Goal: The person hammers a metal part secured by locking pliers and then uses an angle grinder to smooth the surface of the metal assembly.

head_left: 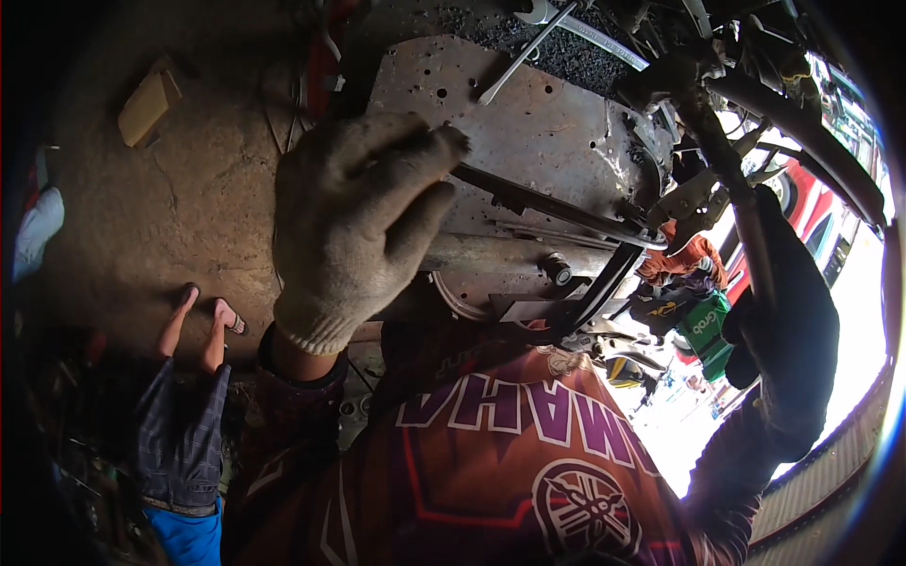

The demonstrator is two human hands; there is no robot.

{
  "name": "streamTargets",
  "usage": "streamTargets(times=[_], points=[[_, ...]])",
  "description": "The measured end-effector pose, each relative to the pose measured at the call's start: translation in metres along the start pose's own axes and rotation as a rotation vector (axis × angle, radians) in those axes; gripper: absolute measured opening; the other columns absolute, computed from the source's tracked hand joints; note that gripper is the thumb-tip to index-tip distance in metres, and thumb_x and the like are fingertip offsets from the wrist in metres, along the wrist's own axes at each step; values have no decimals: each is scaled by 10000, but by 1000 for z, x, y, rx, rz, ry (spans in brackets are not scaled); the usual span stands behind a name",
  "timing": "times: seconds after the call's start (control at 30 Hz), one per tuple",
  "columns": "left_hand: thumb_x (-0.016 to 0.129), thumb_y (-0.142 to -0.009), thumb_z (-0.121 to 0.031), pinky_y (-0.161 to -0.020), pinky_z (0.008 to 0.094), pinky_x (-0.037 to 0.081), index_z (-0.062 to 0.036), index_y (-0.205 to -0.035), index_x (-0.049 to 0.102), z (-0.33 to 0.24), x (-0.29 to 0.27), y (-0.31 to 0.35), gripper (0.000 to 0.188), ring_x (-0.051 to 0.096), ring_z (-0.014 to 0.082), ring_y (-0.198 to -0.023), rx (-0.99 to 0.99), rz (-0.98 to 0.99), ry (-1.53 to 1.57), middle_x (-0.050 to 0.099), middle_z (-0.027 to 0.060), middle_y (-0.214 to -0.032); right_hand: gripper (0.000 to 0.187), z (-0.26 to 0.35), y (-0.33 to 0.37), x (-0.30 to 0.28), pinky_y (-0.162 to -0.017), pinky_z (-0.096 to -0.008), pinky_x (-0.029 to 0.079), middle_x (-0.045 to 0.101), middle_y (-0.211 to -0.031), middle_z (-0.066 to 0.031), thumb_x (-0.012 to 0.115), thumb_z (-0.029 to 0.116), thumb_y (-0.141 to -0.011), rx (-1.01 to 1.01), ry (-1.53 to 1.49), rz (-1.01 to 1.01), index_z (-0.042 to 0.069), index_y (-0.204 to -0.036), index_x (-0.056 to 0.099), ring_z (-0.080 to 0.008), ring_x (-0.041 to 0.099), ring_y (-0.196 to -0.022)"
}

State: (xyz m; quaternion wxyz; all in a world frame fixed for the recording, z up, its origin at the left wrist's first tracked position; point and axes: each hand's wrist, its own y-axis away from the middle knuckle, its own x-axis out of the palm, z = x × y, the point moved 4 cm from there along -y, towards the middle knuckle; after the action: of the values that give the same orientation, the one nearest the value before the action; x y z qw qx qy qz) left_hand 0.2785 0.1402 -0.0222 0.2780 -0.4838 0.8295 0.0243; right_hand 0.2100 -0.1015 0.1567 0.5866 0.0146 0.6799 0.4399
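My left hand point(354, 231), in a pale, dirty work glove, is raised left of centre with its fingers curled toward the thumb. Between the fingertips and thumb comes the end of a dark, narrow metal strip point(552, 206), which runs right to a rounded bend. Backlit on the right, my right hand point(788, 330) looks dark and is closed round the handle of what looks like a hammer point(727, 156), its head up and away from me. Beneath the strip lies a worn steel plate point(415, 80) with several holes.
An open-ended wrench point(590, 36) and a thin metal rod point(528, 52) lie at the plate's far edge. A round pipe point(491, 253) crosses below the strip. A person's legs in plaid shorts point(184, 415) show at left. Cardboard point(149, 102) lies on the floor.
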Motion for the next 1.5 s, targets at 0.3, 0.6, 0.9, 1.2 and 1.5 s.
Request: streamTargets(times=[0.3, 0.6, 0.9, 1.2, 1.5], points=[[860, -738, -184, -842, 360, 490, -161, -992, 781, -8, 14, 3, 267, 616, 201, -948, 53, 54, -236, 688, -27, -959, 662, 10, 16, 6, -665, -370, 558, 734, -824, -120, 681, 67, -715, 123, 115, 212, 262, -1347, 657, -230, 713, -669], [848, -750, -205, -837, 350, 489, -189, -1047, 782, -4, 22, 10, 305, 615, 193, -932, 47, 34, -249, 699, -24, -932, 552, -3, 26, 5, -679, -399, 560, 717, -823, -109, 700, 165, -728, -19, 279, 124, 270, -1269, 687, -269, 703, -702], [760, -841, -98, -918, 380, 509, -143, -1105, 749, -17, 8, 3, 268, 643, 239, -1006, 99, 64, -153, 716, 44, -1045, 499, -30, 37, -14, -618, -347, 510, 696, -810, -100, 657, 211, -793, -108, -37, -90, 160, -1289, 657, -212, 648, -646], [779, -873, -185, -835, 376, 560, -93, -1123, 740, -72, 35, -24, 269, 697, 239, -934, 337, 155, -148, 743, 87, -1056, 496, -99, 69, -21, -557, -295, 459, 674, -797, -90, 614, 256, -858, -97, -389, -292, 50, -1309, 627, -156, 592, -591], [745, -920, -187, -748, 292, 540, -30, -1117, 732, -70, 47, -27, 253, 686, 167, -836, 182, 260, 26, 720, 99, -942, 609, -224, 101, -6, -481, -209, 375, 636, -780, -62, 580, 336, -932, -113, -776, -272, -45, -1405, 541, -68, 507, -532]])
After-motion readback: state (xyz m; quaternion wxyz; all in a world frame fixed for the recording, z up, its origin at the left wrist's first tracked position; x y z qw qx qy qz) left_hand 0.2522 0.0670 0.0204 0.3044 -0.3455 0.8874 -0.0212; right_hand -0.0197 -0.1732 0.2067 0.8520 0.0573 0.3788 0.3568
